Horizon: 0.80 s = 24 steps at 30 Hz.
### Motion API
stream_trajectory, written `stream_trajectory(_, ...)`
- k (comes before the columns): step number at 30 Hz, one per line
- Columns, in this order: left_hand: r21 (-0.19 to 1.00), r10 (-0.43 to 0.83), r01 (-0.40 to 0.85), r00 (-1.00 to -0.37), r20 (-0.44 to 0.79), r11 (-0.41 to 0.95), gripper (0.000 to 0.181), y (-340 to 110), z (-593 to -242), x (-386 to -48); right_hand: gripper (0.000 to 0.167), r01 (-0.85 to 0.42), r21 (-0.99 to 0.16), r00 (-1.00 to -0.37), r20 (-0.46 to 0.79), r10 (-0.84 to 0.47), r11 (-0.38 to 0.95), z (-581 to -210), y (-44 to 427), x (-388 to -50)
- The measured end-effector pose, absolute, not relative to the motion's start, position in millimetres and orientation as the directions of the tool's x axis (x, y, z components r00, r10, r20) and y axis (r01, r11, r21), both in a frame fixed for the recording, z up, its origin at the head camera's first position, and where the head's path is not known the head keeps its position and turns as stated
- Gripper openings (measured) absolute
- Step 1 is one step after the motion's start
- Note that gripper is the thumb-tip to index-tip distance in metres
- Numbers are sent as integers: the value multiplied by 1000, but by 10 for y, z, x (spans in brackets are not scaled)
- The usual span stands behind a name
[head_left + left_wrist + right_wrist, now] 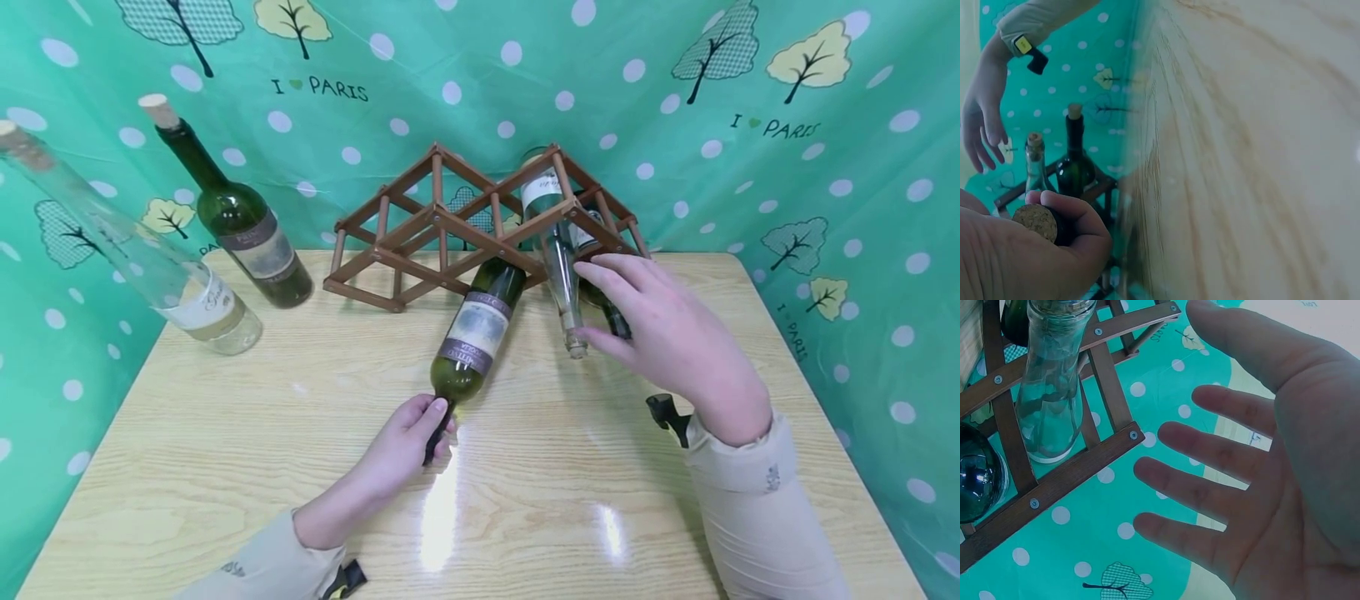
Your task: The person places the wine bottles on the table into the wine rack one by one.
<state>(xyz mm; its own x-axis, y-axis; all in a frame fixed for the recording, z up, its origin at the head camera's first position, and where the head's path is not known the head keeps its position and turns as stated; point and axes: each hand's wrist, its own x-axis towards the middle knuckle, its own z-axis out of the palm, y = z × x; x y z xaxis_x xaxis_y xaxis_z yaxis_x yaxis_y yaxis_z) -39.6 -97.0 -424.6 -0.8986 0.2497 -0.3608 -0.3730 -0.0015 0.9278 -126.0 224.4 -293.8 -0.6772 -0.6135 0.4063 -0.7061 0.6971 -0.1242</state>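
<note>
Left grip [412, 435] clasps a green bottle [474, 333] by its neck [436, 437] — right grip [671, 333] released, spread.

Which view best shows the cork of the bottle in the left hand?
Left wrist: the cork is close up, its speckled end face turned to the camera. Head shows the green bottle with the left hand gripping its neck, but the cork can't be made out there. Right wrist doesn't show it.

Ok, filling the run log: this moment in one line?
left hand: grips green bottle by neck | right hand: holding nothing | wooden rack: holds clear bottle, dark bottle
</note>
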Motion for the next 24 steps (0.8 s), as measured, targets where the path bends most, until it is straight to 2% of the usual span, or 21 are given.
stream_trajectory(24, 900, 451, -418, -832, -323, -126, 41, -732, -4221, -480, 81, -678, -160, -723, 321, -611, 718, -2940, 2236, -1237)
